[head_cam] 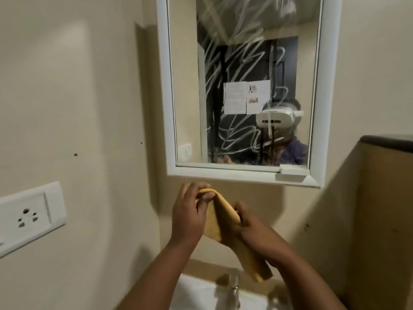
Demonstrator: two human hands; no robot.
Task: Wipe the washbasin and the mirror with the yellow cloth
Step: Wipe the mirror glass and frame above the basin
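Observation:
The yellow cloth (214, 224) hangs folded between both hands, just below the mirror. My left hand (190, 211) pinches its top corner with thumb and fingers. My right hand (248, 224) grips its right edge lower down, and the cloth's tail trails under my right forearm. The white-framed mirror (243, 86) fills the upper middle, its glass covered in white scribbled streaks. The white washbasin (196, 291) shows at the bottom edge, partly hidden by my arms.
A chrome tap (233, 287) stands on the basin under the cloth's tail. A white wall socket plate (29, 215) is at the left. A beige partition with a dark top (388, 142) rises at the right.

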